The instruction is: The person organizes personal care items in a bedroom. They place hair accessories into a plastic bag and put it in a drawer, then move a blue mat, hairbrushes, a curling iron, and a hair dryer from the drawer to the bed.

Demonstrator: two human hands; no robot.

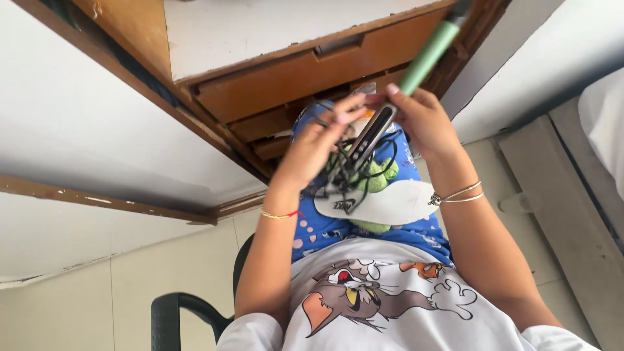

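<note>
White cartoon shirt [390,305] below, both hands' fingers seemingly grip a green-handled tool [396,97] slanting toward the drawer [292,78].

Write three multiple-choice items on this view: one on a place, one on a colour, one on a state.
1. Where does the white insole lie?
A. on the person's lap
B. in a drawer
C. on the floor

2. What colour is the handle of the tool in the hands?
A. red
B. light green
C. black

3. How is the right hand set?
A. flat on the desk
B. hanging free
C. closed about the tool

Answers:
1. A, it rests across the blue patterned trousers, under the hands.
2. B, the long grip pointing up towards the wooden desk is pale green.
3. C, its fingers wrap the tool's dark lower part, while the left hand grips tangled dark cords beside it.
</note>
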